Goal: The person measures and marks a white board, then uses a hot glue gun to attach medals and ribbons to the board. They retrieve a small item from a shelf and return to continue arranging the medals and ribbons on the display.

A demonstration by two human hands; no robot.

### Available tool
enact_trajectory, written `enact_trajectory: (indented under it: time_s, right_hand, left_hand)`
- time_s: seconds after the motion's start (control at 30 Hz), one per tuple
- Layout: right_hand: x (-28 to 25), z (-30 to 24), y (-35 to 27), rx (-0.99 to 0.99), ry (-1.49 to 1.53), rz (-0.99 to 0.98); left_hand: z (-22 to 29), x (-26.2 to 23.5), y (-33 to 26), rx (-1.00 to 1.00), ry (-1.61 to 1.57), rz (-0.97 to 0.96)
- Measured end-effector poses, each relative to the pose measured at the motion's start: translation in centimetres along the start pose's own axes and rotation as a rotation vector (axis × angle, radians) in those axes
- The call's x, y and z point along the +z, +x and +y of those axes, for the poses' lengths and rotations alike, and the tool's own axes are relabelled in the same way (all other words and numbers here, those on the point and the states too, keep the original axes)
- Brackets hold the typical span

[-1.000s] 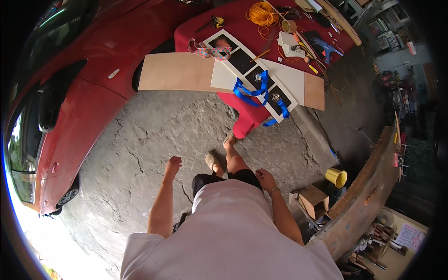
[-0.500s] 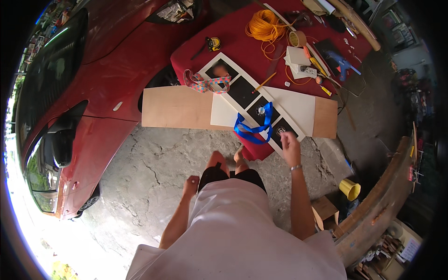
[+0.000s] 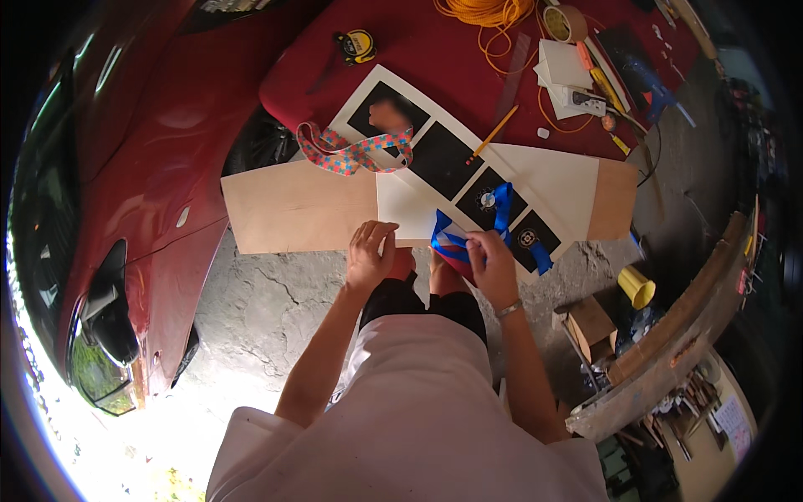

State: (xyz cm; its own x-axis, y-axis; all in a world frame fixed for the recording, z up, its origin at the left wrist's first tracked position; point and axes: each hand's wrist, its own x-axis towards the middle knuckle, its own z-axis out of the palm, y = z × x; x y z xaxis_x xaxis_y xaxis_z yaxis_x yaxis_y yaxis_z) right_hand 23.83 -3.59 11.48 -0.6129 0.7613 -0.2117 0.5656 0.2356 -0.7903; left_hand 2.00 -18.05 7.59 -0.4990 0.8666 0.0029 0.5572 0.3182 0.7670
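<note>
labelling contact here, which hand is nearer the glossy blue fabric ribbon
Right. The right hand is at the ribbon, apparently pinching it; the left hand is off to its left, not touching it.

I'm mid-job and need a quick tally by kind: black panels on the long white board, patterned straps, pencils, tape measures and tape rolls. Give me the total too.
Black panels: 4
Patterned strap: 1
Yellow pencil: 1
Tape measure: 1
Tape roll: 1
Total: 8
</note>
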Motion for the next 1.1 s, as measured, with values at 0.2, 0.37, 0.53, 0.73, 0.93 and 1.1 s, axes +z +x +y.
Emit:
enact_trajectory:
  time_s: [0.2,0.37,0.53,0.73,0.93,1.1]
  right_hand:
    - [4.8,-1.2,1.0,0.083,0.020,-0.015]
    - [6.0,-1.6,3.4,0.145,0.018,0.037]
    - [6.2,-1.6,4.5,0.139,-0.049,0.103]
    - [6.9,-0.4,7.9,0.110,-0.140,0.296]
    - [7.8,0.1,9.9,0.055,-0.257,0.289]
    - [8.0,0.1,10.2,0.039,-0.278,0.288]
  left_hand:
    - [-0.7,0.5,4.6,0.095,-0.040,-0.101]
    - [-1.4,-0.8,8.0,0.214,0.022,-0.075]
    - [-2.5,-0.8,12.6,0.088,0.253,-0.014]
    - [-3.5,-0.2,13.7,0.105,0.382,-0.079]
    - [-4.2,-1.2,14.1,0.155,0.240,-0.070]
    - [-4.1,-1.9,14.7,0.146,0.089,-0.088]
